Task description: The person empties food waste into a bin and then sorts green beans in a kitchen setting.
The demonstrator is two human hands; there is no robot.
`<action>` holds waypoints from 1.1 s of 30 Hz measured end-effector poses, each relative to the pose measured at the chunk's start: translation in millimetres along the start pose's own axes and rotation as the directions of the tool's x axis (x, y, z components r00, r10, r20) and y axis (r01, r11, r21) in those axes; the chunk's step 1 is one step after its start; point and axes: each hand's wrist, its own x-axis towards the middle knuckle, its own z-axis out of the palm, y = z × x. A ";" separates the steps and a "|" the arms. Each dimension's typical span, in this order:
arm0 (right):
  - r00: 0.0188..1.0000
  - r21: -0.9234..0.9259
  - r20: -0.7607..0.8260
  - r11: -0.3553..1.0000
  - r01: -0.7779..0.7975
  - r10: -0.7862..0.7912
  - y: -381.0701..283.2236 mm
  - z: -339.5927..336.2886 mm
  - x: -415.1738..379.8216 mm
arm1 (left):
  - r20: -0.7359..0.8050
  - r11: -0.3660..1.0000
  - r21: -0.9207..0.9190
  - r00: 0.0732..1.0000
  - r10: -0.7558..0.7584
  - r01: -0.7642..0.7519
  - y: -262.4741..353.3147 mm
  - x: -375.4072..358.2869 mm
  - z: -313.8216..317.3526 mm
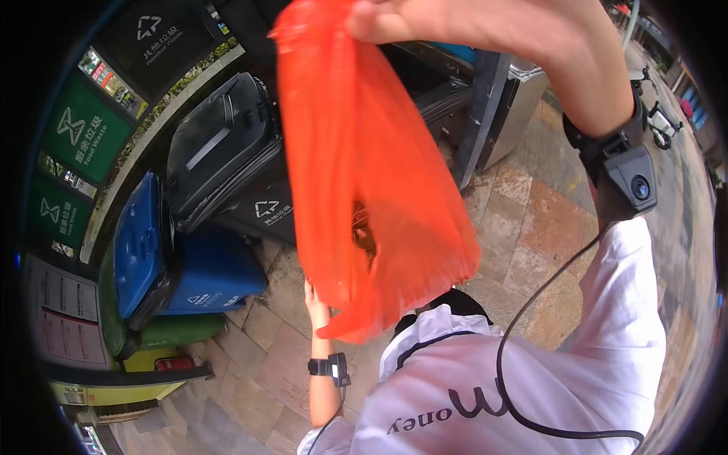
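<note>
Up at the top of the head view, my right hand (394,21) is closed on the gathered upper end of a red plastic bag (409,212). The bag hangs down in long folds, and through a gap in its side something dark brown shows. My left hand (314,302) is low, at the bag's lower left edge; the bag covers part of it and its fingers are mostly hidden. Each wrist wears a strapped black device with a cable.
Left of the bag stand a dark grey wheeled bin (220,144) with its lid down, a blue bin (205,269) and a green bin (171,334). Waste signs (80,129) hang behind them. A metal cabinet (512,114) stands at upper right, over stone paving (284,356).
</note>
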 end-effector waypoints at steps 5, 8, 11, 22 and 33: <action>0.979 0.017 0.202 1.000 -0.011 0.007 -5.3 -21.4 72.2 | -0.216 0.988 -0.106 0.972 0.089 -0.114 6.5 -13.9 -33.3; 0.960 0.065 0.279 0.997 -0.029 0.009 -11.1 -48.4 115.5 | -0.335 0.964 -0.112 0.923 0.191 -0.241 28.1 5.6 -31.9; 0.950 0.112 0.311 0.992 -0.050 0.013 -23.8 -90.1 163.3 | -0.436 0.916 -0.071 0.838 0.328 -0.395 70.3 37.7 -19.8; 0.951 0.214 -0.281 0.974 -0.069 0.129 2.7 -375.9 367.9 | -0.558 0.752 0.185 0.562 0.611 -0.633 253.4 155.4 182.5; 0.970 -0.969 -0.240 -0.052 -0.242 -0.037 47.5 -511.0 349.8 | -0.335 0.657 0.064 0.604 0.723 -0.751 281.1 331.2 276.0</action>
